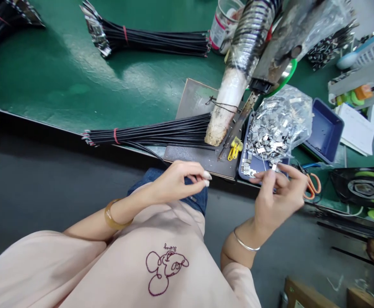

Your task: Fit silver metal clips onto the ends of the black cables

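Observation:
My left hand (187,179) is in front of the table edge, thumb and fingers pinched, with white coverings on the fingertips. What it holds, if anything, is hidden; a black cable curves from the bundle towards it. My right hand (280,190) is at the front of a blue tray (241,164), its fingers closed around a small metal connector (274,167). Many similar silvery connectors (267,145) lie in the tray, partly inside a clear plastic bag (291,109). Left of the tray, a bundle of black cables (155,132) with a red band rests across a grey board (193,156).
A wrapped duct (225,94) and a metal bracket (253,100) hang over the board, beside a yellow clip (235,149). Another cable bundle (161,42) and a jar (221,28) stand further back. Orange-handled scissors (312,186) and a fan (366,188) are at right.

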Available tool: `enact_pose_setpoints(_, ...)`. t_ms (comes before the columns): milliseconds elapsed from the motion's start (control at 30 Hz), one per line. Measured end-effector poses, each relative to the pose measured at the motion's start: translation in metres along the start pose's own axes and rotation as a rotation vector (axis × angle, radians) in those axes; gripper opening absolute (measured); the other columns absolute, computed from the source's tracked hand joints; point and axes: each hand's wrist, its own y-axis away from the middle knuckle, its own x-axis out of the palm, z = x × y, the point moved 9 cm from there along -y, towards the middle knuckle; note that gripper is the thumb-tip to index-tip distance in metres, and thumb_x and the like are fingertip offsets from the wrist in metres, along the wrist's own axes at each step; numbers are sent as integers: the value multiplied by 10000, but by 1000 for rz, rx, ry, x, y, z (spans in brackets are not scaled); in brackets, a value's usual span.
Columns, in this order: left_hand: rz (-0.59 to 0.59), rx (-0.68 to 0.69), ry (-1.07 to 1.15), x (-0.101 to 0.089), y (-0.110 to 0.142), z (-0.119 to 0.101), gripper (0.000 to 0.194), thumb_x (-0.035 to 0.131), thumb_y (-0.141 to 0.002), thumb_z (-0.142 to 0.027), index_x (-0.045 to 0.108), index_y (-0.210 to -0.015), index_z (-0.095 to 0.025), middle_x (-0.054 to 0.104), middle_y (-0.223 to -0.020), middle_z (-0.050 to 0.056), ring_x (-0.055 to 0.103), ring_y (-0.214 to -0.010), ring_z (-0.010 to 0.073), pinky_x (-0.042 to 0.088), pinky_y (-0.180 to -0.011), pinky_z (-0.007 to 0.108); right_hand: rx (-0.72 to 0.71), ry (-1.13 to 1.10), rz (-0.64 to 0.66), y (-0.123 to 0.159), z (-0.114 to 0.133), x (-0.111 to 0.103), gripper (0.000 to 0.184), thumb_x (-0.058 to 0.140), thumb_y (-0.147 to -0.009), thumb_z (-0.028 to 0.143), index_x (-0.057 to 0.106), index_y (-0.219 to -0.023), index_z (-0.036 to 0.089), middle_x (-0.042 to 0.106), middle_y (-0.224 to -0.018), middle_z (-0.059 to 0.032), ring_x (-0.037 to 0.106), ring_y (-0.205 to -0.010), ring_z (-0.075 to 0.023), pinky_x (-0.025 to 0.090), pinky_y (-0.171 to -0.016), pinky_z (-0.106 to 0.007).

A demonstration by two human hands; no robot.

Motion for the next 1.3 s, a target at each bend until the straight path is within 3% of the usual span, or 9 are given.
enact_pose_setpoints(133, -330, 220, -491, -30, -13, -12, 210, 521, -965, -166, 720, -904, -141, 728, -973, 117, 619, -915, 219, 498, -868, 395, -14, 355, 215, -25, -30, 28, 180, 623, -883, 374, 588, -811, 214, 656, -724, -6, 644, -651, -168, 505, -684, -317)
enact_pose_setpoints(233, -238, 198, -809, -20, -33, -3, 257, 480, -975, -148, 707, -855, -131, 684, -922, 138, 566, -899, 262, 466, -811, 420, -53, 529, 339, -39, -38, 51, 156, 616, -852, 320, 596, -738, 216, 659, -746, -27, 588, -684, -177, 429, -682, -316)
enact_pose_setpoints(367, -147, 195, -908, -8, -39, -2, 272, 443, -980, -132, 696, -881, -129, 643, -904, 134, 535, -888, 269, 436, -778, 395, -2, 671, 452, -49, -44, 58, 136, 654, -791, 288, 595, -690, 219, 659, -734, -29, 530, -660, -174, 344, -655, -309)
enact_pose_setpoints(533, -85, 167, -923, -3, -33, -3, 218, 454, -979, -142, 670, -988, -111, 652, -988, 141, 546, -932, 281, 435, -812, 395, 98, 476, 627, -49, -63, 54, 127, 637, -735, 284, 573, -651, 213, 611, -613, 13, 545, -608, -146, 371, -663, -295)
enact_pose_setpoints(767, 19, 246, -511, -6, -23, -14, 164, 512, -976, -175, 664, -939, -128, 683, -852, 77, 564, -804, 207, 446, -758, 316, 139, 358, 451, -42, -77, 33, 141, 653, -721, 310, 588, -654, 204, 581, -606, 32, 513, -577, -125, 408, -646, -296)
enact_pose_setpoints(967, 195, 141, -72, -5, -18, -22, 201, 600, -929, -179, 736, -783, -157, 752, -763, 49, 642, -688, 142, 442, -675, 241, 0, 160, 48, -19, -23, 3, 166, 664, -800, 291, 555, -703, 212, 642, -773, -3, 574, -625, -124, 483, -578, -275)
enact_pose_setpoints(1067, 214, -29, 103, -4, -21, -11, 304, 577, -930, -223, 692, -663, -133, 691, -617, 29, 548, -520, 90, 364, -527, 211, 16, -86, 54, 9, 6, 12, 198, 698, -847, 301, 559, -737, 213, 643, -822, 6, 623, -581, -112, 533, -512, -269)
enact_pose_setpoints(1167, 128, -174, 274, -6, -23, 1, 234, 591, -908, -246, 664, -727, -118, 675, -596, 27, 535, -508, 78, 372, -510, 182, -109, -158, 27, 33, 34, 22, 102, 724, -855, 241, 641, -797, 228, 698, -870, -10, 717, -802, -171, 628, -717, -351)
enact_pose_setpoints(1300, 57, -236, 344, -3, -22, 7, 108, 625, -857, -204, 634, -797, -115, 646, -584, 8, 563, -535, 78, 428, -561, 173, -17, -308, 180, 46, 25, 53, 35, 701, -880, 227, 707, -846, 230, 720, -929, -22, 721, -857, -158, 634, -741, -319)
